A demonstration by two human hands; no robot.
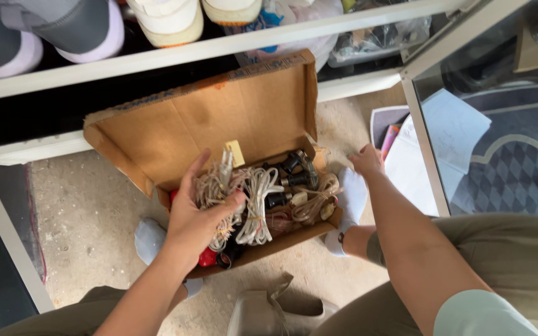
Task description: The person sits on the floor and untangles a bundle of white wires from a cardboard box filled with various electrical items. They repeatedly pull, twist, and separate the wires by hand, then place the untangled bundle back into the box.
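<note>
Several coiled cords fill an open cardboard box [219, 118] on the gritty floor [88, 205], its lid standing up behind. The left hand [197, 214] clamps its fingers and thumb on a frayed beige cord bundle [216, 186], whose pale plug sticks up just past the fingertips. Beside the thumb lies a white coiled cord [258, 202]; beyond it are black lamp sockets [291, 171]. The right hand [367, 160] rests at the box's right edge, fingers curled together, holding nothing visible.

Speckled floor [88, 211] bears cardboard box [207, 118], papers [449, 134]
</note>
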